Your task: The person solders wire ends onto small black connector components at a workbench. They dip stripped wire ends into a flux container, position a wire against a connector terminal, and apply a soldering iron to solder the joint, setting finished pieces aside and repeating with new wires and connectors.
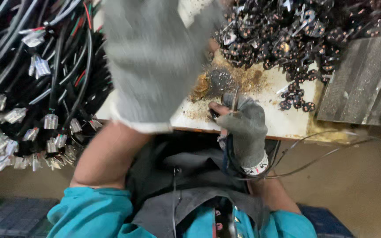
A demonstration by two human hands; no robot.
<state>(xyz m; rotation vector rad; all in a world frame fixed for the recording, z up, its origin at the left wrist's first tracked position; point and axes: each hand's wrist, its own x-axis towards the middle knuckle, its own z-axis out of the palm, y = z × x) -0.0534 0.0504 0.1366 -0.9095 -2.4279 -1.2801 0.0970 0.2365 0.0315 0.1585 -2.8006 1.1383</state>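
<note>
Far left of the white, stained counter (287,125), a thick bundle of black cables with red and green cores and clear plastic terminal ends (36,88) hangs over the edge, the connector tips fanned out toward the person, likely so the ends sit within easy reach. Moving right, the left hand (153,61), in a grey knitted glove, is raised high above the counter's near edge, blurred with motion, fingers together and pointing up, palm flat; it holds nothing that I can make out. Right of it, still over the counter's front edge, the right hand (243,128) in a grey fingerless glove is curled, bare fingertips pinching a small dark part with a thin metal pin (234,102) standing upright out of the grip. Thin black wires (305,165) trail from under that wrist down past the counter edge. Just behind the hand the counter carries a patch of brownish grit and dust (225,81). At the counter's back right lies a heap of small round dark parts with copper spots (296,35), spilling forward toward the hand, and a grey metal plate (362,83) borders the right end.
</note>
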